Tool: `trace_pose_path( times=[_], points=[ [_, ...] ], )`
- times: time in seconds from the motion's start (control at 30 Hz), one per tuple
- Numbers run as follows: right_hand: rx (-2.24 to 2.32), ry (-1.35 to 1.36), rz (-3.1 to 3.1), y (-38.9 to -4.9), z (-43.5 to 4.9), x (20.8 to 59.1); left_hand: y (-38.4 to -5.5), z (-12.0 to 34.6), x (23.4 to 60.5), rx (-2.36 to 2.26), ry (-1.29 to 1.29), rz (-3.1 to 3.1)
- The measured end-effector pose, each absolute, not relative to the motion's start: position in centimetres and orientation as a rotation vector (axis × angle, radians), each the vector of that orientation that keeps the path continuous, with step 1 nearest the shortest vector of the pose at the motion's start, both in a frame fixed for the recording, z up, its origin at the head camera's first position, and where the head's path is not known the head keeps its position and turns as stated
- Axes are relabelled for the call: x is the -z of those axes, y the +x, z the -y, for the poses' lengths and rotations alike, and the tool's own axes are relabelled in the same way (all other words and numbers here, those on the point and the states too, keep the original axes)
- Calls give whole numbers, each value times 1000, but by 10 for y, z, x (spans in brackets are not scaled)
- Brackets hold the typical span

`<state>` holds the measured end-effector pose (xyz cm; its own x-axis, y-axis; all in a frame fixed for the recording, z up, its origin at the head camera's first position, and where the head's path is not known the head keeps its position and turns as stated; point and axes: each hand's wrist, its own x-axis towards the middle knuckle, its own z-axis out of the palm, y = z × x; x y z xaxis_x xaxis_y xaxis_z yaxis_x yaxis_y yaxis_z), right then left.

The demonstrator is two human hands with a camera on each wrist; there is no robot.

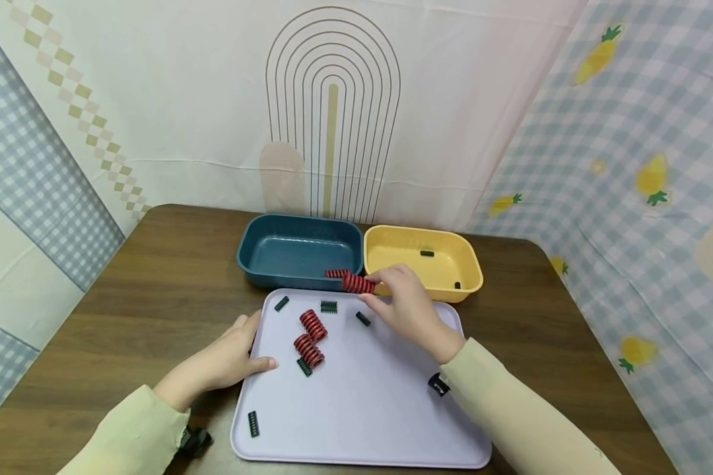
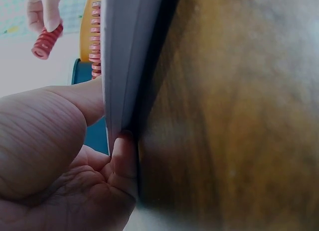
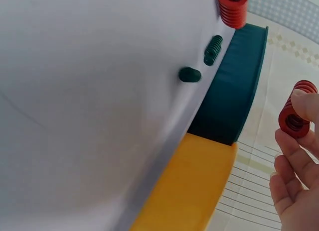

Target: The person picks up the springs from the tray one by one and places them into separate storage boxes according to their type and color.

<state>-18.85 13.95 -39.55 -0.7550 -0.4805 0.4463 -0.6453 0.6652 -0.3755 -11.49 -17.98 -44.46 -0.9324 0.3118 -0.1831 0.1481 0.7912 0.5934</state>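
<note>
My right hand (image 1: 407, 307) pinches a thick red coil spring (image 1: 358, 284) between thumb and fingers, over the front rims where the blue and yellow bins meet. The same red spring (image 3: 297, 109) shows its hollow end in the right wrist view. My left hand (image 1: 228, 356) grips the left edge of the pale lilac tray (image 1: 362, 409), thumb over the rim, other fingers along the outside. Two more red springs (image 1: 313, 324) lie close together on the tray. Several small dark green springs (image 1: 329, 307) are scattered there, one against the nearer red spring.
Behind the tray stand a dark blue bin (image 1: 300, 282) and, to its right, a yellow bin (image 1: 475, 274), side by side. One red spring (image 1: 336, 273) shows inside the blue bin's front. Two small green springs (image 1: 427, 253) lie in the yellow one. Fabric hangs behind the wooden table (image 1: 172, 284).
</note>
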Motion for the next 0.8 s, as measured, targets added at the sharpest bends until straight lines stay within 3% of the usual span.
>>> trace_pose_path(
  times=[0.43,0.8],
  points=[
    [-965,696,2770,-221,-112,378,-116,181,444,-857,347,-2703],
    [-1030,707,2903,-244,-76,385,-115,180,439,-856,352,-2705]
  ],
)
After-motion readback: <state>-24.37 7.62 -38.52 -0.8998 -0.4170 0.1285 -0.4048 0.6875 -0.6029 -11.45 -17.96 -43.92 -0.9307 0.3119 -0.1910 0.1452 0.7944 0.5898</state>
